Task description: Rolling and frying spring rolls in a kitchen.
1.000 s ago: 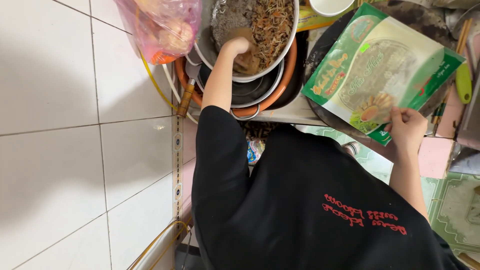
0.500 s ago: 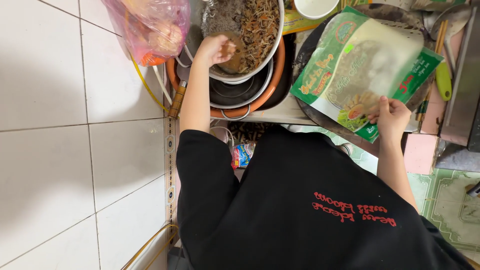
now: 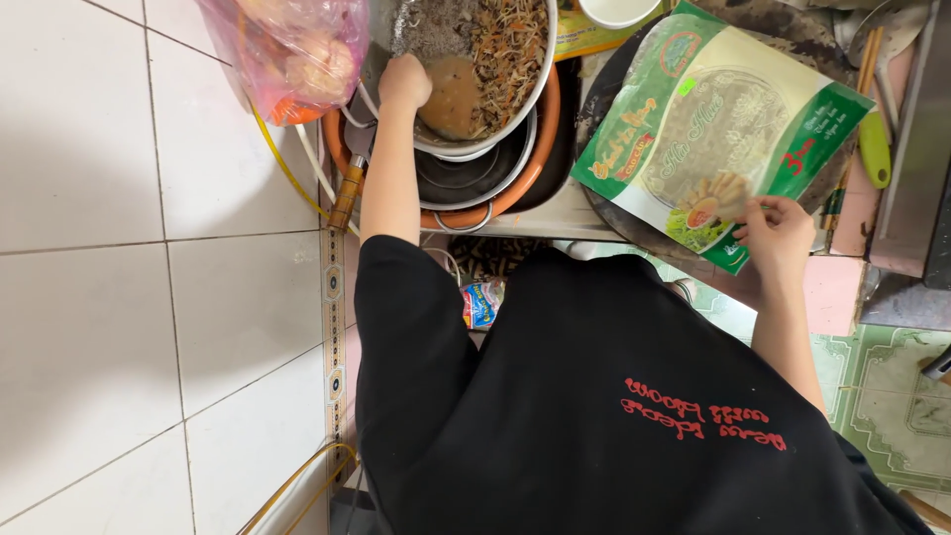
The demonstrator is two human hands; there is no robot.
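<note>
My left hand (image 3: 404, 81) is a closed fist at the near rim of a metal bowl (image 3: 530, 69) filled with a shredded brown mixture. A smooth brown lump (image 3: 453, 96) lies right beside the fist. My right hand (image 3: 778, 233) pinches the near edge of a large green and cream food package (image 3: 713, 129) with a clear round window. The package lies over a dark round tray (image 3: 606, 213). My black shirt fills the lower part of the view.
The bowl sits on stacked metal pots (image 3: 475, 178) inside an orange basin (image 3: 543, 139). A pink plastic bag (image 3: 297, 50) hangs at the left, above a wooden-handled tool (image 3: 347, 193) and a yellow hose (image 3: 287, 178). A green-handled utensil (image 3: 874, 149) lies at the right. White tiles (image 3: 149, 297) cover the left.
My left hand has drawn back from inside the bowl to its rim. My right hand stays on the package's near edge while the view shifts.
</note>
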